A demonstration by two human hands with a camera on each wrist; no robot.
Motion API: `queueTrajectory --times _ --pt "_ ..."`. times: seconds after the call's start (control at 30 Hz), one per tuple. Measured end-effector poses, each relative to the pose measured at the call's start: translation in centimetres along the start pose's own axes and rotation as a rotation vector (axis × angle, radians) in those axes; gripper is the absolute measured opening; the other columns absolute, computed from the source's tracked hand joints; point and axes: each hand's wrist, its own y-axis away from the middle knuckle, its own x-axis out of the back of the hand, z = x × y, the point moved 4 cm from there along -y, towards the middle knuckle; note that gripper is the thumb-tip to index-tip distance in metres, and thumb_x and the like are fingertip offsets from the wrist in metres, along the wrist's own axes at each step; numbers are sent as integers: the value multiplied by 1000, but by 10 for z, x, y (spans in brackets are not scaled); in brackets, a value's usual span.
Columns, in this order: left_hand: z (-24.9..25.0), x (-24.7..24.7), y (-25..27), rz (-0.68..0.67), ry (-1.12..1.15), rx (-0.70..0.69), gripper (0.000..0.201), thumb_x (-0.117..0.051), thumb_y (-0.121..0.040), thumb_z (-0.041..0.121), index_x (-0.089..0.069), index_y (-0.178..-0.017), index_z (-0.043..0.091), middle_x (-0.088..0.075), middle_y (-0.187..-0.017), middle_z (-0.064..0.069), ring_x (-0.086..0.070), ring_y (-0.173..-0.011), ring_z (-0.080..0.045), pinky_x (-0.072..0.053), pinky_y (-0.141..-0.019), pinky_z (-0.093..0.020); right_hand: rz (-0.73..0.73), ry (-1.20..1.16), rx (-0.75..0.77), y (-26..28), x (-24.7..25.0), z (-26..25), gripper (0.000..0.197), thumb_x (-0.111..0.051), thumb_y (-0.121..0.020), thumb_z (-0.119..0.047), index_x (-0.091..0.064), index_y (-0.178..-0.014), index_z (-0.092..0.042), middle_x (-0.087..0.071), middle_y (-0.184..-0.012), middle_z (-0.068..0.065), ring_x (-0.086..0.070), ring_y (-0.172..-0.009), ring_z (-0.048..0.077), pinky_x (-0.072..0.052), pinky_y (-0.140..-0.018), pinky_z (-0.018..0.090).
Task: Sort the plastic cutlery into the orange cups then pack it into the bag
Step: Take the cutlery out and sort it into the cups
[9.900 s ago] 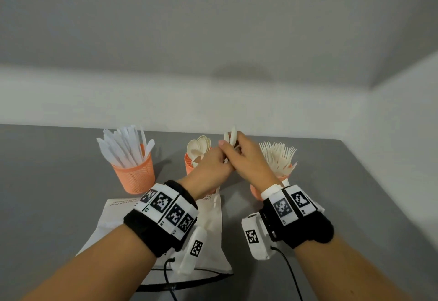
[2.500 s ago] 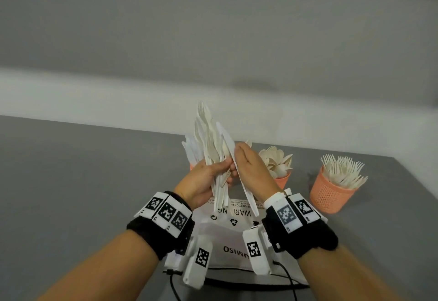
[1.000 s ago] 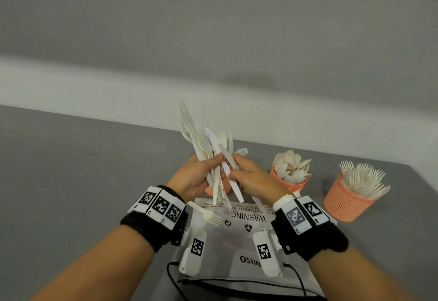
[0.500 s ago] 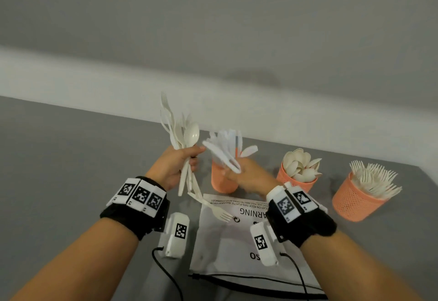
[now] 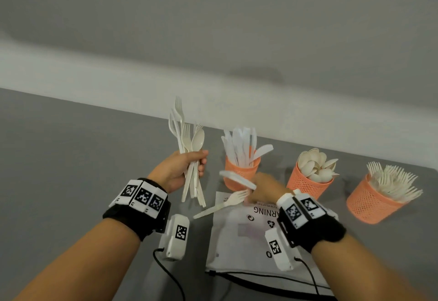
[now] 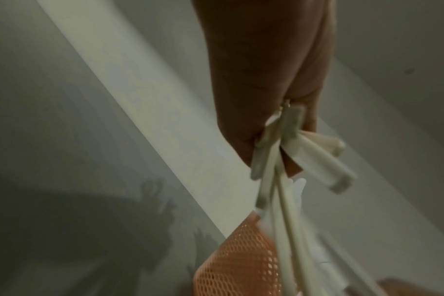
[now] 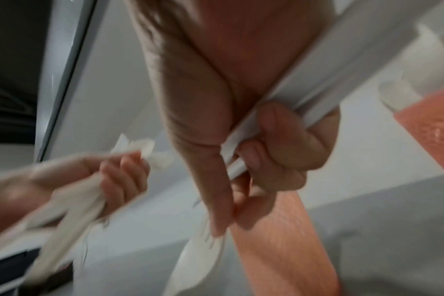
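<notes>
A: Left side, status?
B: The left hand [image 5: 183, 170] grips a mixed bundle [image 5: 190, 156] of forks and one spoon, raised above the grey table [image 5: 71, 158].
A: Centre?
B: The right hand [image 5: 265, 188] is closed on a white knife [image 5: 237, 180] and reaches to a loose fork [image 5: 222, 203] on the white bag [image 5: 237, 241], in front of the knife cup [image 5: 240, 175].
A: Right side?
B: The spoon cup [image 5: 308, 182], then the fork cup [image 5: 372, 203], both upright.

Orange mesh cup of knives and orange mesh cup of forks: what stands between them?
The orange mesh cup of white plastic spoons, between knife cup and fork cup; head view.
</notes>
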Motion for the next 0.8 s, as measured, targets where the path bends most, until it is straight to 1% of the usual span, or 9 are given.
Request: queueTrajectory --times 0.07,0.13,0.23,0.3,0.4,0.47,0.57,0.67,0.8 --pt "-1 0 0 -1 11 8 13 -53 -91 4 -57 -79 6 -61 -62 -4 -58 -50 -11 -53 -51 -22 134 -152 68 5 27 -2 5 -65 -81 -10 -62 -78 -12 -57 -71 -2 -57 -71 15 -38 -59 18" --pt "-4 -4 -2 -38 71 36 13 -51 -91 3 -61 -83 1 -70 -76 -11 -70 -68 -17 -59 -63 -25 262 -312 101 9 49 -4 22 -64 -82 -9 -55 -64 -17 -54 -66 -3 -53 -67 13 -36 -56 15" --pt "-10 -23 -1 -239 71 80 18 -53 -90 9 -67 -95 0 -69 -108 -16 -66 -103 -25 -52 -93 -34 408 -427 176 11 70 -15 9 -65 -82 -10 -62 -74 -8 -63 -76 10 -58 -72 22 -46 -68 28" --pt "-15 -36 4 -370 52 98 21 -57 -85 14 -70 -98 6 -67 -111 -16 -65 -105 -25 -48 -97 -39 435 -452 195 8 74 -21 7 -65 -83 -12 -62 -78 -7 -64 -79 14 -58 -73 24 -47 -72 31" --pt "-18 -53 9 -446 48 104 19 -53 -89 12 -69 -96 4 -65 -98 -16 -69 -83 -20 -54 -84 -35 476 -520 188 4 73 -28 6 -62 -84 -12 -61 -79 -11 -57 -69 4 -53 -65 18 -44 -67 29" --pt "-18 -60 8 -367 2 87 13 -52 -92 10 -63 -88 5 -64 -79 -7 -62 -60 -11 -55 -66 -27 622 -568 167 5 74 -29 7 -59 -87 -12 -61 -92 -8 -56 -73 0 -52 -65 15 -41 -67 26" --pt "-18 -59 1 -150 -131 -7 10 -55 -91 7 -58 -82 8 -59 -67 -3 -52 -51 -10 -49 -54 -22 846 -657 310 22 80 -44 14 -61 -87 -19 -61 -94 -6 -59 -72 -1 -56 -61 1 -43 -59 14" --pt "-19 -61 0 -25 -332 -142 9 -59 -89 10 -61 -81 12 -60 -69 -2 -53 -58 -12 -45 -53 -20 746 -561 404 27 72 -67 26 -70 -79 -31 -60 -85 -8 -61 -73 10 -57 -64 18 -47 -63 28" --pt "-18 -67 3 -56 -377 -229 10 -63 -85 7 -61 -77 13 -65 -61 6 -61 -56 -5 -46 -51 -15 729 -526 362 15 70 -72 23 -64 -84 -24 -59 -82 -2 -62 -81 15 -59 -75 26 -46 -72 36"
